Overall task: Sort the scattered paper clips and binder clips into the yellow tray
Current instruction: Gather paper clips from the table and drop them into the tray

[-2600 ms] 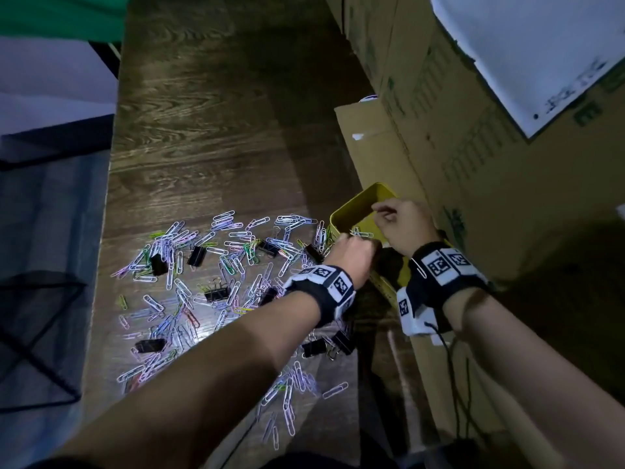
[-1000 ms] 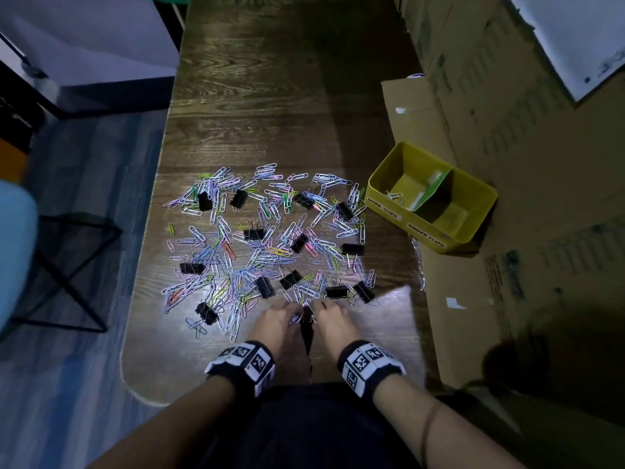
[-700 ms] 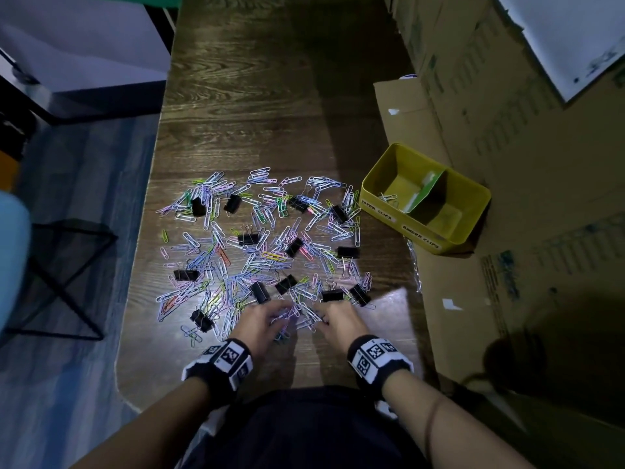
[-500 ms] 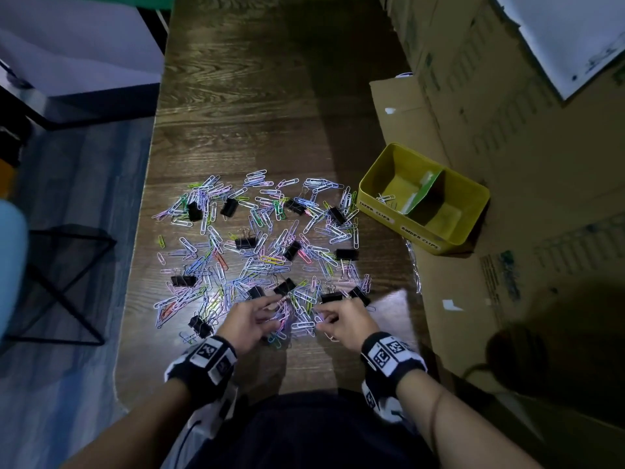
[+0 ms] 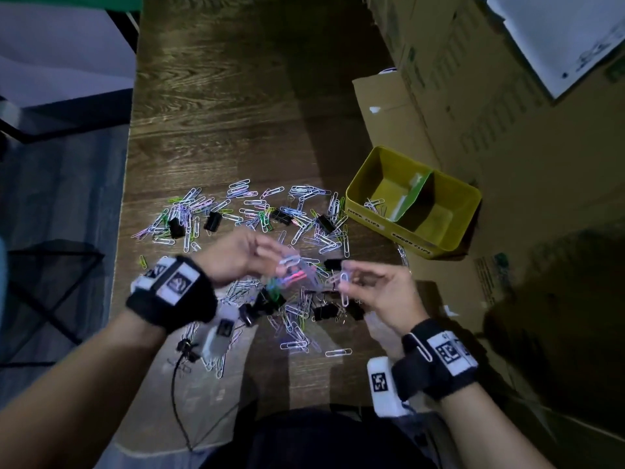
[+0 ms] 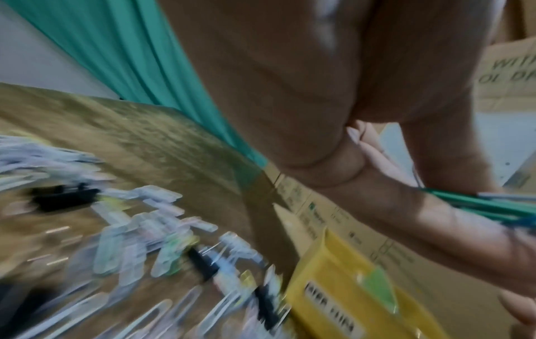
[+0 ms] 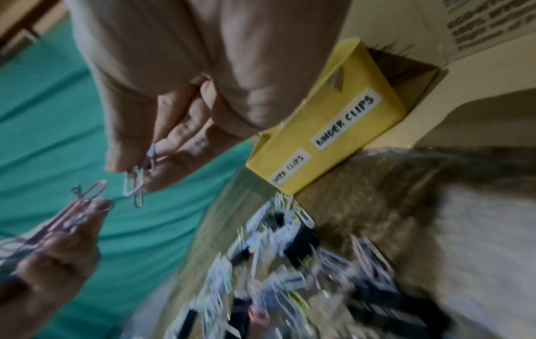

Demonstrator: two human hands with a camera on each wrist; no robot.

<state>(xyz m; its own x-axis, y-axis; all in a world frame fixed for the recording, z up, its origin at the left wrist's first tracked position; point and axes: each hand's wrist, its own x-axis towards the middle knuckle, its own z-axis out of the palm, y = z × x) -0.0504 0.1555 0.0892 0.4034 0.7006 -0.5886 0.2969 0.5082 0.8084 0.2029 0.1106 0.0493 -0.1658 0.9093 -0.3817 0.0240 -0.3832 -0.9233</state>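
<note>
Both hands hover above the clip pile at the centre of the head view. The left hand [image 5: 236,255] has its grip closed round a bunch of coloured paper clips [image 5: 287,270]. The right hand [image 5: 378,289] pinches a few silver paper clips [image 7: 134,183] that dangle from its fingertips. Loose paper clips and black binder clips [image 5: 211,221] litter the wooden worktop [image 5: 236,113]. The yellow tray [image 5: 453,238] sits at centre right, with several clips in its left compartment.

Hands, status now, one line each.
Left hand: holding a bunch of coloured paper clips.
Right hand: pinching a few silver paper clips.
</note>
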